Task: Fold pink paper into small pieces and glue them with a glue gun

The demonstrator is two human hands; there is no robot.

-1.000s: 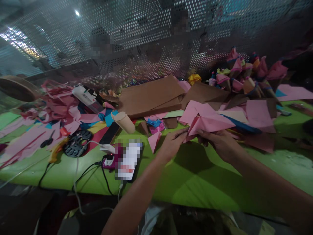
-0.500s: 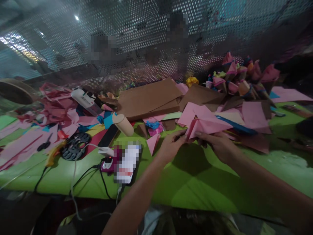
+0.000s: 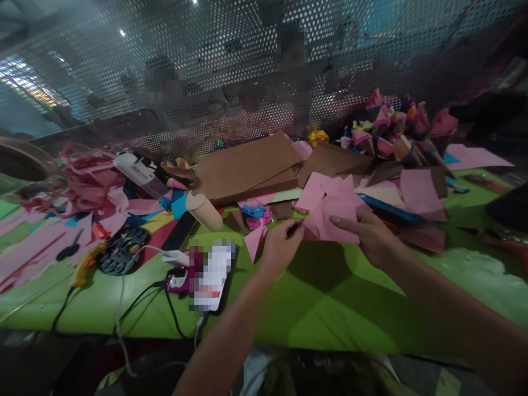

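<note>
A piece of pink paper (image 3: 335,221) is held just above the green table, its near face fairly flat towards me. My right hand (image 3: 377,237) pinches its right side, the thumb lying on the front. At the paper's left edge, the fingers of my left hand (image 3: 281,246) are curled closed around it; the fingertips are partly hidden. A small folded pink paper triangle (image 3: 254,244) lies just left of my left hand. More pink sheets (image 3: 315,190) lie behind the held piece.
Brown cardboard (image 3: 243,168) lies at the back, with paper cones (image 3: 396,132) to its right. A phone (image 3: 213,275), power strip (image 3: 178,280), yellow-handled glue gun (image 3: 86,264), black tape dispenser-like ring (image 3: 124,250), scissors (image 3: 69,248) and cardboard tube (image 3: 204,210) occupy the left. Cables hang over the front edge.
The pink paper has gone from a folded, pointed shape to a flatter face turned towards me. My right hand has turned, bringing its thumb onto the front. The view has shifted slightly.
</note>
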